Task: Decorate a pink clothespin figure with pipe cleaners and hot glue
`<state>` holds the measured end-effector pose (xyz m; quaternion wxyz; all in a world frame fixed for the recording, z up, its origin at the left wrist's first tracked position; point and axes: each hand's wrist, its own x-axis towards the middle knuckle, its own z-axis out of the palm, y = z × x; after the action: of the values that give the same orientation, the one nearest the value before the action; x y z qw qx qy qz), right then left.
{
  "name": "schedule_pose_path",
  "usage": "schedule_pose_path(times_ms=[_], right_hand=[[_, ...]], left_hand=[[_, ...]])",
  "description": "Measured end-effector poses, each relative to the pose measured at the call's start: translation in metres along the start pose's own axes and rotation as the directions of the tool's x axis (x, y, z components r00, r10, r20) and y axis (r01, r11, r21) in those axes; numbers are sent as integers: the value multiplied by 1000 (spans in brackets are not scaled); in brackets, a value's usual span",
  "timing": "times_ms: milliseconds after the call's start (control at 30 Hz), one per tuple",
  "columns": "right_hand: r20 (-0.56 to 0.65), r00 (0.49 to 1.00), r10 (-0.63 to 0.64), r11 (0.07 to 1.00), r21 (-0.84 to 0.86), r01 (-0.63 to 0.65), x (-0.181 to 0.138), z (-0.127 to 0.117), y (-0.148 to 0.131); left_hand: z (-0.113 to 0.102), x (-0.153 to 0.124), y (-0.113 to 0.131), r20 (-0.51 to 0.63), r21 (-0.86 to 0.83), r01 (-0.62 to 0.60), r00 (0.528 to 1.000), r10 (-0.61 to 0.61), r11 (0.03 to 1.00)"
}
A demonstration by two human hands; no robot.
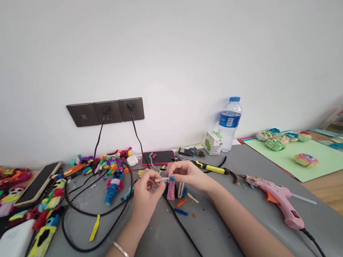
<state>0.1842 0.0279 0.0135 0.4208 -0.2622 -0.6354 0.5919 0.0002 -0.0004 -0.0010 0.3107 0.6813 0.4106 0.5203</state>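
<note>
Left hand (148, 191) and right hand (189, 176) pinch a pale strip (160, 179), fingers narrowed, likely for precision; glue gun (281, 198) lies right, handle near, presumably for reach.

Two hands (149, 190) (191, 176), one bottle (230, 122), one glue gun (278, 198), perhaps two phones (38, 184) (165, 156)

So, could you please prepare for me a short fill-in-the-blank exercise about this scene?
The glue gun is mostly ____.
The bottle has a ____ cap.
The right hand has fingernails painted ____.
The bracelet circles the ____ wrist.

Missing words: pink; blue; blue; left.
</note>
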Motion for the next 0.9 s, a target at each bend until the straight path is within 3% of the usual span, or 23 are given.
schedule_pose_path(times_ms=[700,900], right_hand=[[-4,1000,1,1000,-8,-1,0,0,1],[-41,999,-11,997,-71,9,1,0,3]], left_hand=[[0,1,2,-19,9,-5,1000,5,1000],[1,2,-1,-35,-19,60,998,-60,998]])
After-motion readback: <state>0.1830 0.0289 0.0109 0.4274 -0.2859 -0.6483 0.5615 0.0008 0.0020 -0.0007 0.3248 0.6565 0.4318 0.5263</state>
